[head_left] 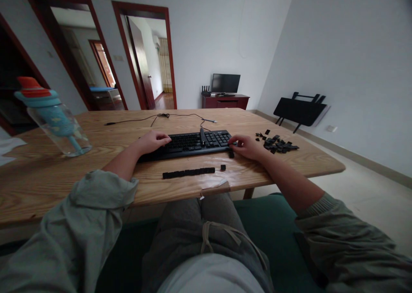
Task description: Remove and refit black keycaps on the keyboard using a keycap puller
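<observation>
A black keyboard [193,143] lies on the wooden table [96,173], its cable running off toward the back. My left hand [153,140] rests on the keyboard's left end, fingers curled down onto the keys. At the keyboard's right front corner my right hand [245,146] has its fingers pinched together; what they hold is too small to make out. A row of removed black keycaps [188,172] lies in front of the keyboard, with two single keycaps [223,167] near it. A pile of loose keycaps [278,144] sits to the right.
A clear water bottle [53,117] with a teal and orange lid stands at the table's left. White paper [8,149] lies at the far left edge. A folded black table [299,110] leans on the right wall. A monitor [225,83] sits on a red cabinet behind.
</observation>
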A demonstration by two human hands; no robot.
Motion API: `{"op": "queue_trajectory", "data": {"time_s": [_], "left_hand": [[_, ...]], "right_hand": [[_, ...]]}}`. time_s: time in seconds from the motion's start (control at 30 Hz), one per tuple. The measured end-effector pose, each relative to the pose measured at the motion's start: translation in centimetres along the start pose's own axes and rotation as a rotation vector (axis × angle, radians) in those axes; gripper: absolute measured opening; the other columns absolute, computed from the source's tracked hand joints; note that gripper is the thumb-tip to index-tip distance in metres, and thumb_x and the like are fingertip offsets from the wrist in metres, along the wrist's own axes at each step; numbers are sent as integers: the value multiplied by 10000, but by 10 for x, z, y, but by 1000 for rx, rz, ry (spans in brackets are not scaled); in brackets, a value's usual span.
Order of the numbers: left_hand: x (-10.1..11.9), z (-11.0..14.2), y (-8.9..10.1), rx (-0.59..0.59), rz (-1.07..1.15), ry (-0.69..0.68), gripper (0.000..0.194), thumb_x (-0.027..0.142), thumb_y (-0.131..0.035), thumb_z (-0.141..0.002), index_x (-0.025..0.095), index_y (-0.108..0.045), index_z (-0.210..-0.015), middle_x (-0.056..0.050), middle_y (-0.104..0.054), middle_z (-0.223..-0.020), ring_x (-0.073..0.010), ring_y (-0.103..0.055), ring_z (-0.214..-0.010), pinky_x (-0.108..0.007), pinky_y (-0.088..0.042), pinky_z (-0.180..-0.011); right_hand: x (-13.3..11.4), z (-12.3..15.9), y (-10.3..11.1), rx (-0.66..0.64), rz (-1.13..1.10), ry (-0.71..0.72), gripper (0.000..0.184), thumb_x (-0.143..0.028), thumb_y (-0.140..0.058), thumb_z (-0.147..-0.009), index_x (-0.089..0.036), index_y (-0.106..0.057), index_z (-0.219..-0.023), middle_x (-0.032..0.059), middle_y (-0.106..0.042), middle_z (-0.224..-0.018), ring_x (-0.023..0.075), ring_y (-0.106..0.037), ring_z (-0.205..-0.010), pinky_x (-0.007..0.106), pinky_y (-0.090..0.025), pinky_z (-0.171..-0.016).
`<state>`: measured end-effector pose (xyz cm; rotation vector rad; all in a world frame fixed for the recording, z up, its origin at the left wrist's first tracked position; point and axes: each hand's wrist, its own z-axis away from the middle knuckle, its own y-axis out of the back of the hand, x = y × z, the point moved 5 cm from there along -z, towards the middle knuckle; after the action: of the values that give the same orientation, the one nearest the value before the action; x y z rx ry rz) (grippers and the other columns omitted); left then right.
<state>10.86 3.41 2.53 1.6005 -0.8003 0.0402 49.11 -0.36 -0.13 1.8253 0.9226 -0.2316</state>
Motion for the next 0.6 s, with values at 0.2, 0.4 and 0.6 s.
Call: {"op": "queue_trajectory", "data": {"time_s": [0.2,0.4,0.6], "left_hand": [[-1,0,1,-1,-13,22,501,625,-533,-804,205,-765,-948,-42,-734,-780,-224,-656,-760,-307,-474,-701],[1,-1,-1,-17,-11,0,490,618,-534,-812,200,-763,-924,-46,-733,-788,-225,-650,-764,-312,-476,-723],[2,1,-1,-17,-10,-6,481,601,-536,-822,187,-761,-920,-48,-732,-789,-223,-647,-759,-307,-471,-710]], "right_hand": [[-14,7,13,27,32,98,245,-298,-603,-823,-175,-763,-961,100,-728,-961,181,-580,-745,315,-456,-675],[-33,25,12,-237,208,-4,305,-413,-645,-847,-194,-795,-998,76,-742,-873,175,-594,-666,294,-421,-602],[-41,23,-2,-328,319,-91,208,-360,-636,-867,-231,-798,-892,51,-760,-836,168,-605,-614,299,-405,-585]]}}
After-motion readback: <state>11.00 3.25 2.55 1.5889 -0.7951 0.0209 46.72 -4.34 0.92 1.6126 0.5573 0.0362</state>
